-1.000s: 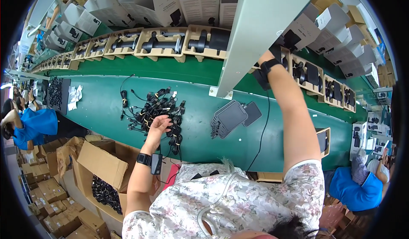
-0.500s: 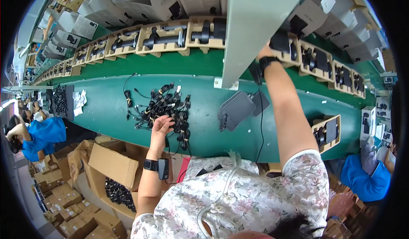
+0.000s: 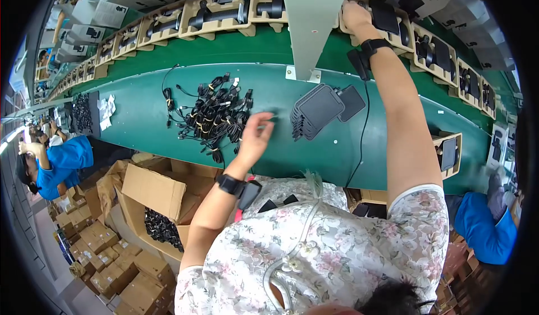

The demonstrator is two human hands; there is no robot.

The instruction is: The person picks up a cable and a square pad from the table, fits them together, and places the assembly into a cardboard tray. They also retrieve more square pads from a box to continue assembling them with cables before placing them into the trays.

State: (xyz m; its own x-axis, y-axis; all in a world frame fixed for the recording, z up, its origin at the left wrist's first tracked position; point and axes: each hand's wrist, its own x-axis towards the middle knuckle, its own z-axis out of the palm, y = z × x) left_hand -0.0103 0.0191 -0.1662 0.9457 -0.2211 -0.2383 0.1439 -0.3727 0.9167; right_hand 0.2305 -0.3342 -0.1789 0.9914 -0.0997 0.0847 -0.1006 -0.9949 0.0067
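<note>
The green workbench (image 3: 275,152) starts at the far left with a black mat (image 3: 84,112), and white paper scraps (image 3: 106,108) lie at the mat's right side. Bare surface runs from there to the cable pile (image 3: 209,117); another open strip divides the pile from the plate stack (image 3: 323,108). The left hand (image 3: 255,138) is over the near part of this strip, just beside the pile, its fingers loosely curled with a gap between them, seemingly holding nothing. The post (image 3: 311,26) bounds the reach at the far edge; just right of it, the right hand (image 3: 357,18) is at the left end of a moulded tray (image 3: 397,45) on the conveyor. Its fingertips are partly hidden, so I cannot tell whether it grips. Bench lies open between the plates and a second tray (image 3: 459,153) at the right.

The cables are black, thin and coiled, some tied with pale bands. The plates are flat, dark grey, round-cornered and fanned, a single one (image 3: 353,102) touching their right side. The trays are beige and pulp-like, with black parts inside.

Compared with half a second ago, the left hand has moved right, off the cables; the right hand, then partly behind the post, now shows clear of it.
</note>
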